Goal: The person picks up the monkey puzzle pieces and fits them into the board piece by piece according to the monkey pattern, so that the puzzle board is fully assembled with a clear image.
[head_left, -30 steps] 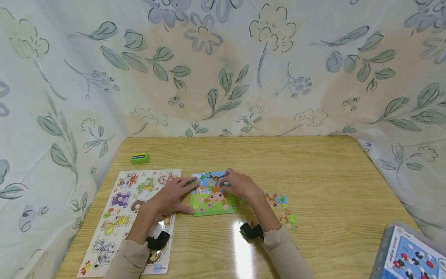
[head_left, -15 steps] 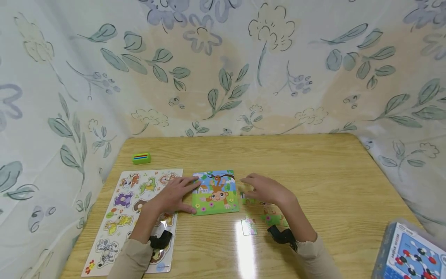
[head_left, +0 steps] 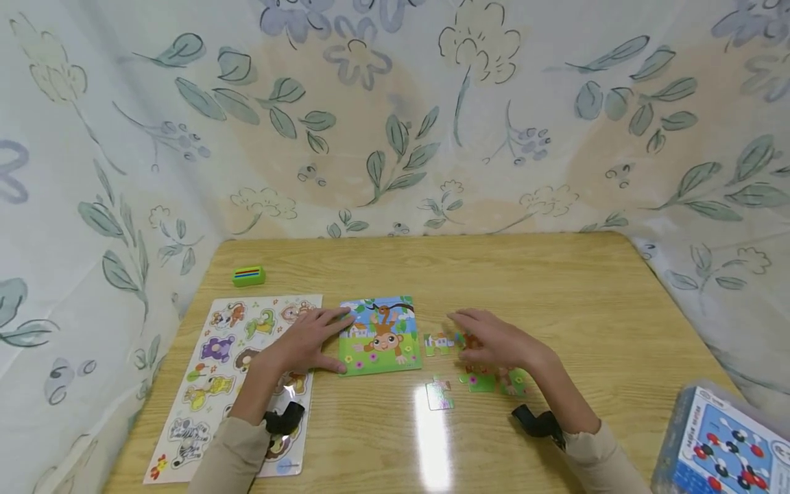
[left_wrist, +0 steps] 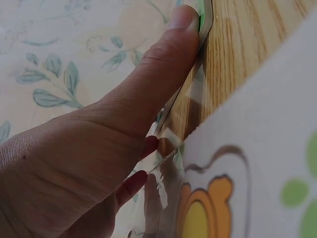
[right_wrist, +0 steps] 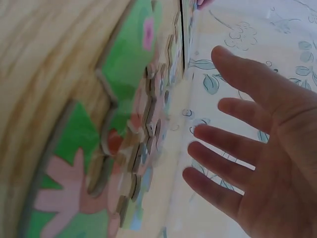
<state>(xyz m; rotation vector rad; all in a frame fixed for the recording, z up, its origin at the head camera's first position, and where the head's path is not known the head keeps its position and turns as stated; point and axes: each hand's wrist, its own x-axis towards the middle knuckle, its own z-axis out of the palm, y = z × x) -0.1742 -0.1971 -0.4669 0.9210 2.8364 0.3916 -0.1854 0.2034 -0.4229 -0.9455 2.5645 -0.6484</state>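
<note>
A square monkey picture puzzle (head_left: 382, 343) lies flat on the table, its picture looking whole. My left hand (head_left: 308, 339) rests along its left side, fingertips at the upper left edge and thumb (left_wrist: 171, 49) at the lower left corner. To the right of the puzzle, my right hand (head_left: 494, 339) hovers over several loose jigsaw pieces and hides some of them. Its fingers are spread and hold nothing in the right wrist view. One pale, glossy piece (head_left: 439, 394) lies nearest the front; a green piece with a pink hand (right_wrist: 69, 188) is close to the right wrist camera.
A white animal board (head_left: 163, 442) lies partly under my left forearm. Behind it sits a small green block with coloured stripes (head_left: 249, 276). A box with a molecule picture (head_left: 728, 439) stands at the front right. Patterned cloth (head_left: 395, 123) hangs behind the table.
My right hand has left the puzzle's upper right edge and moved right, over the loose pieces. The puzzle's right side is uncovered. My left hand has stayed in place.
</note>
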